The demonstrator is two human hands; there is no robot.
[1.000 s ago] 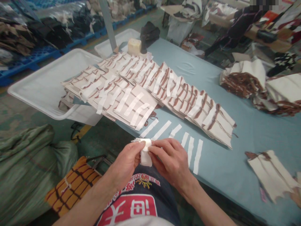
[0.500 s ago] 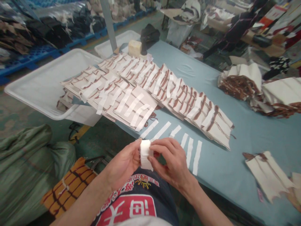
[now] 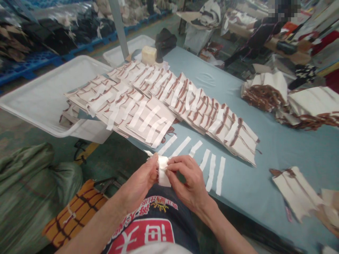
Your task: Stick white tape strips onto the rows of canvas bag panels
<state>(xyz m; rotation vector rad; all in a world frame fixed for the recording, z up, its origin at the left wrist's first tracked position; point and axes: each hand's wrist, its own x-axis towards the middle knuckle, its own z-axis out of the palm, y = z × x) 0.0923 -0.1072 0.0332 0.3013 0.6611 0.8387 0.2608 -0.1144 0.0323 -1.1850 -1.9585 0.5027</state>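
Close to my body, near the table's front edge, my left hand (image 3: 144,175) is closed around a roll of white tape (image 3: 164,180). My right hand (image 3: 187,179) pinches the tape at the roll's right side, thumb against fingertips. A short white end pokes out above my left thumb. Just beyond my hands, several white tape strips (image 3: 211,172) lie side by side along the table edge. Past them are overlapping rows of flat cream pieces (image 3: 164,102) with brown cords, many with a white strip across them.
The blue-covered table (image 3: 227,84) extends right and away. On it are cream-and-brown bundles (image 3: 267,91) and a few loose pieces (image 3: 295,190). A white plastic bin (image 3: 63,76) stands left, above a green sack (image 3: 29,190) and a yellow checked bundle (image 3: 76,211). Another person (image 3: 261,37) is far back.
My right finger and thumb have come together on the tape. A white end now shows above my left hand. The view has shifted slightly; the laid-out strips and pieces stay put.
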